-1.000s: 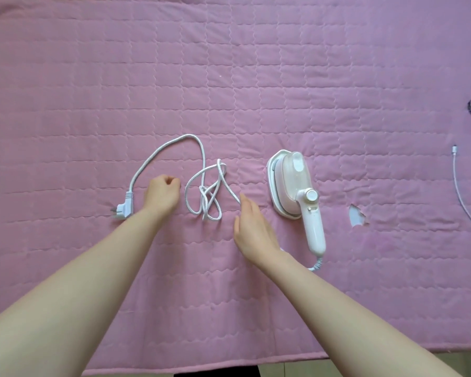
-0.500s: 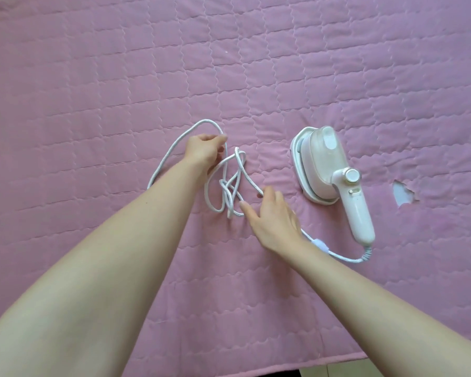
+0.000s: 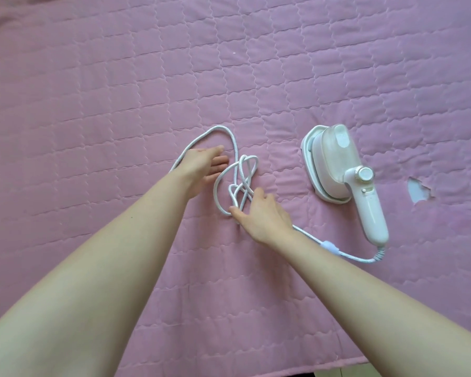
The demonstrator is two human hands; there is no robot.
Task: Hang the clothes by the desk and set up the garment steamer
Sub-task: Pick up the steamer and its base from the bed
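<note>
Pink quilted cover (image 3: pixel 93 77) lies under everything. Nearest, your right hand (image 3: pixel 261 213) has slid left onto the knotted white cord (image 3: pixel 239 183), fingers bent at the tangle; whether they pinch a strand I cannot tell. Beyond it, your left hand (image 3: pixel 201 164) has let go of the far loop it held half a second ago and lies flat with straight fingers. Right of both, the garment steamer (image 3: pixel 343 172) lies untouched, so I judge untangling comes first.
</note>
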